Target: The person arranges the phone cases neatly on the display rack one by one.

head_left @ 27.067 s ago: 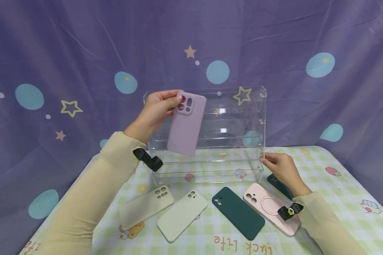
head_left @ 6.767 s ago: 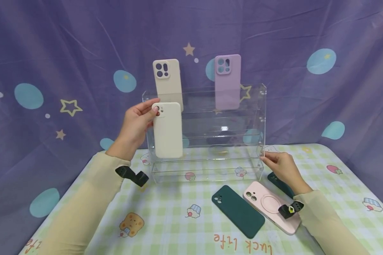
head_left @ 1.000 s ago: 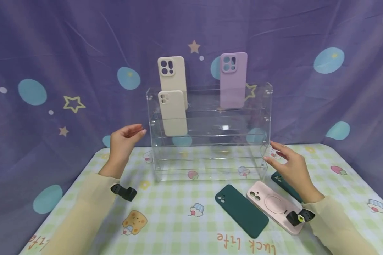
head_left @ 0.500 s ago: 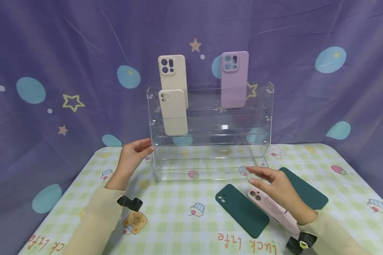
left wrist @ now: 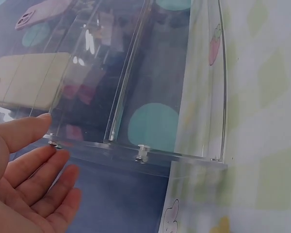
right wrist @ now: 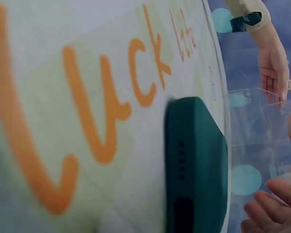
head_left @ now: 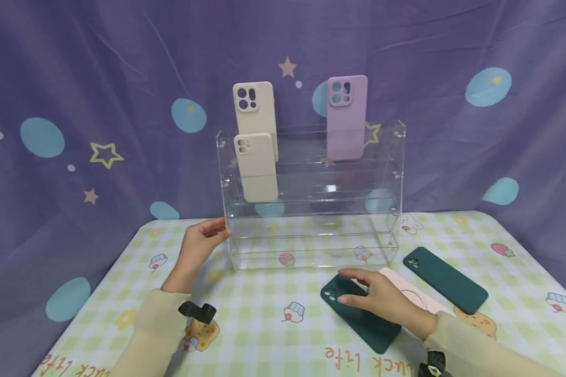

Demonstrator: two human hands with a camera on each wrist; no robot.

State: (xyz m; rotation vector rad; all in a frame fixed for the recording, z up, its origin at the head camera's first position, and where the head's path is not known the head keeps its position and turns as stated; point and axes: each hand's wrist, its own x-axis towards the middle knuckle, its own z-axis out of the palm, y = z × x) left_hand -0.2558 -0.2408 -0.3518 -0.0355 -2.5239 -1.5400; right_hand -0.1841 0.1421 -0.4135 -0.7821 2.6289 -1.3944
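My left hand (head_left: 202,248) is at the left side panel of a clear acrylic tiered display stand (head_left: 311,225), thumb in front and fingers behind its edge. The left wrist view shows that thumb and index fingertip at the panel's edge. My right hand (head_left: 379,298) is open over a dark green phone case (head_left: 358,319) lying on the table, its thumb and fingers spread apart above the camera end. In the right wrist view the case's green end (right wrist: 196,165) shows near the open fingers. A pink phone case (head_left: 412,290) lies partly hidden under the right forearm.
A cream phone case (head_left: 254,107) and a purple one (head_left: 346,120) stand on the top tier. An off-white case (head_left: 257,170) stands one tier lower at left. Another dark green case (head_left: 448,280) lies at right on the checkered tablecloth (head_left: 254,324).
The off-white case, earlier in my left hand, now stands on the stand. My left hand has moved to the stand's left side. My right hand has left its right side for the green case.
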